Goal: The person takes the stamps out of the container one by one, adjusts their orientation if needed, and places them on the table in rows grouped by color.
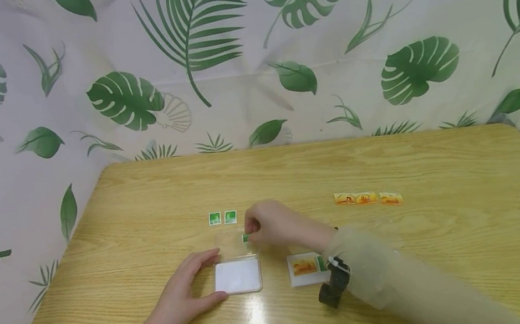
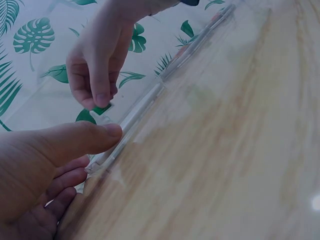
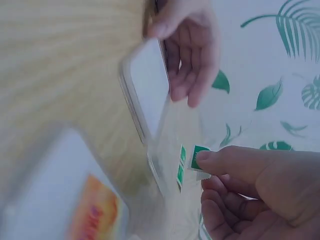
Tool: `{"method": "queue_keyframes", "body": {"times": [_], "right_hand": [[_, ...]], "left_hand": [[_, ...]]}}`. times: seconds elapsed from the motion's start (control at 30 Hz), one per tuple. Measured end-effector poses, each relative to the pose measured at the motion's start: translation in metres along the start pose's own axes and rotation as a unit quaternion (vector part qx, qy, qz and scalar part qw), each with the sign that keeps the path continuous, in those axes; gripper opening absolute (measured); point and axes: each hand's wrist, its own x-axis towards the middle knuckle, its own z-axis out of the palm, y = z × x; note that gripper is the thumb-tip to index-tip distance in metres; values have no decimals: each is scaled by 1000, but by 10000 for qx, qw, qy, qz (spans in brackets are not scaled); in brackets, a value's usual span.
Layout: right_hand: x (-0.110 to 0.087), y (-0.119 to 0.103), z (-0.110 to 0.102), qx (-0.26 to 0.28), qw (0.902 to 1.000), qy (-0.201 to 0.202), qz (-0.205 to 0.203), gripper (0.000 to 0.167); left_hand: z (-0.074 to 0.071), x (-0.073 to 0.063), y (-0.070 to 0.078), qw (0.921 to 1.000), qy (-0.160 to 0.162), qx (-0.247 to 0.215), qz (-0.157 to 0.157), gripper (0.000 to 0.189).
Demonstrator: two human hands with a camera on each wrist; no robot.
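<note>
A small green postage stamp [image 3: 194, 161] is pinched between the thumb and forefinger of my right hand [image 1: 277, 226], low over the table. To its near left lies a clear plastic case [image 1: 240, 292] with a white card [image 1: 238, 276] inside and its transparent lid [image 1: 227, 245] folded back on the far side. My left hand [image 1: 185, 290] holds this case at its left end, thumb at the near corner and forefinger by the far one. Two more green stamps [image 1: 222, 217] lie side by side beyond the lid.
Right of the case, a second white card [image 1: 298, 279] bears an orange stamp [image 1: 304, 267] and a green one, partly hidden by my right wrist. Several yellow-orange stamps [image 1: 365, 198] lie in a row farther back right. A leaf-patterned cloth [image 1: 238, 87] hangs behind the wooden table [image 1: 452, 234].
</note>
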Motion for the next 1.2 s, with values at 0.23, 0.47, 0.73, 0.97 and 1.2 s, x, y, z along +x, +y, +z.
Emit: {"method": "queue_keyframes", "body": {"times": [0.23,0.47,0.73,0.97,1.2], "right_hand": [[27,13,-7,-213,9988,243,359,7],[42,20,-6,-120,9980,276,551,3],[47,21,-6,-354,9977,262,512,4],[49,23,-3,-458,9975,214,491,6],[50,22,-2,-429,9977,104,508,9]], "left_hand": [[1,-1,-1,10000,-43,-73,-9,71],[2,-1,-3,10000,-30,-19,53,71],[2,0,-2,10000,-16,30,67,71],[1,0,-2,10000,-2,52,70,71],[1,0,-3,9999,21,17,109,71]]}}
